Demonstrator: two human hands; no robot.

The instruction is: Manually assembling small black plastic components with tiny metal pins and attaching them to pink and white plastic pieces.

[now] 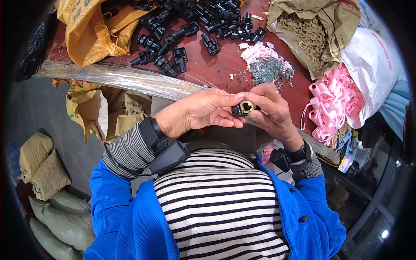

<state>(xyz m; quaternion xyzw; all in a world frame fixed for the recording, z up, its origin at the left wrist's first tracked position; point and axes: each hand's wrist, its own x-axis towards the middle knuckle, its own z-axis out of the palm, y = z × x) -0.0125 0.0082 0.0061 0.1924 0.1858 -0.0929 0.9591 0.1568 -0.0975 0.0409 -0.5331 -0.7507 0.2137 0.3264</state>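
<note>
My left hand point(201, 110) is closed round a black plastic fitting point(236, 112), its thumb along the top and its fingers underneath. At the fitting's end sits a tan plastic ring piece point(248, 105), its round opening facing up. My right hand point(275, 108) pinches this ring piece between thumb and fingers, against the fitting. Both hands meet just above the table's near edge. Beyond them on the dark red table point(221, 74) lie a heap of small grey parts point(268, 71) and pink bits point(258, 52).
Black fittings point(211, 44) are heaped at the back, beside an orange woven sack point(89, 34). A brown bag of tan pieces point(305, 39) and a white sack point(368, 65) spilling pink strips point(331, 102) stand right. A plastic-wrapped edge point(125, 82) borders the table. Full sacks point(65, 216) lie lower left.
</note>
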